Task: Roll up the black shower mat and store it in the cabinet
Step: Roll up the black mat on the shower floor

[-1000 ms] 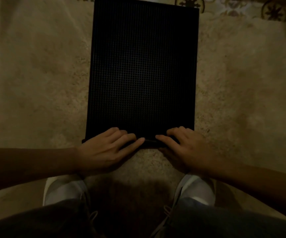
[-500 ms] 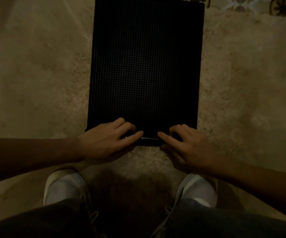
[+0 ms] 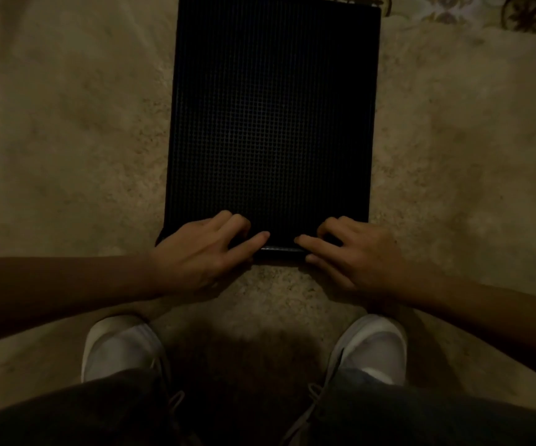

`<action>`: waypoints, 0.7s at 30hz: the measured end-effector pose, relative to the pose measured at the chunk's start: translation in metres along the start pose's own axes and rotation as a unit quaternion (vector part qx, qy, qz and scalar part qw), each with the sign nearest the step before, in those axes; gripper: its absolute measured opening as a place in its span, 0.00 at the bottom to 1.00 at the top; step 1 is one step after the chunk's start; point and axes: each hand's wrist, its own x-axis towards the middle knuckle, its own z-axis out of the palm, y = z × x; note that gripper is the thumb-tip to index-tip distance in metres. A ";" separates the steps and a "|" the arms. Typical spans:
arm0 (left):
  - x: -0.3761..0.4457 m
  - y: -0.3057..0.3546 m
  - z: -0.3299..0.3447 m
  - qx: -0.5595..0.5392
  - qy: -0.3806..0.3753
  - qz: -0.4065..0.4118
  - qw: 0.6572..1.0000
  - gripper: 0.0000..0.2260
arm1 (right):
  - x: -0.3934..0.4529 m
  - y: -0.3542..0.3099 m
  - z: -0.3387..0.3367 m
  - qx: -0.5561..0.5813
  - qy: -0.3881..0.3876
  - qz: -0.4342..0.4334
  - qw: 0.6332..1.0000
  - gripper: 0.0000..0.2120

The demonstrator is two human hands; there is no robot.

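Fingers (image 3: 253, 241) of the left hand (image 3: 202, 252) curl over the near edge of the black shower mat (image 3: 269, 123), the index stretched toward the middle, the others bent and close together. The right hand (image 3: 353, 252) mirrors it, index pointing inward, knuckles raised, thumb tucked under the turned-up edge. Both hands press the thin first fold down; both forearms reach in from the sides. The mat lies flat on a beige carpet (image 3: 83, 140), ahead of two white shoes (image 3: 118, 346).
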 end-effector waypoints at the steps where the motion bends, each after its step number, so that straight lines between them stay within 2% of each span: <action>1: 0.000 -0.001 0.001 0.001 0.001 -0.002 1.000 0.23 | 0.001 0.001 0.000 -0.006 -0.004 0.003 1.000 0.18; 7: 0.001 -0.008 0.004 -0.003 0.003 -0.009 1.000 0.22 | 0.008 0.006 -0.005 -0.015 0.020 0.012 1.000 0.15; 14: 0.006 -0.019 -0.002 -0.077 -0.021 -0.018 0.997 0.22 | 0.023 0.005 -0.009 -0.048 0.050 0.067 0.995 0.17; 18: 0.011 -0.031 -0.009 -0.043 -0.024 0.020 0.999 0.29 | 0.034 0.012 -0.011 -0.066 0.059 0.114 0.989 0.18; 21: 0.014 -0.032 -0.011 -0.025 -0.003 0.044 0.999 0.22 | 0.033 0.011 -0.003 -0.086 0.077 0.084 0.990 0.17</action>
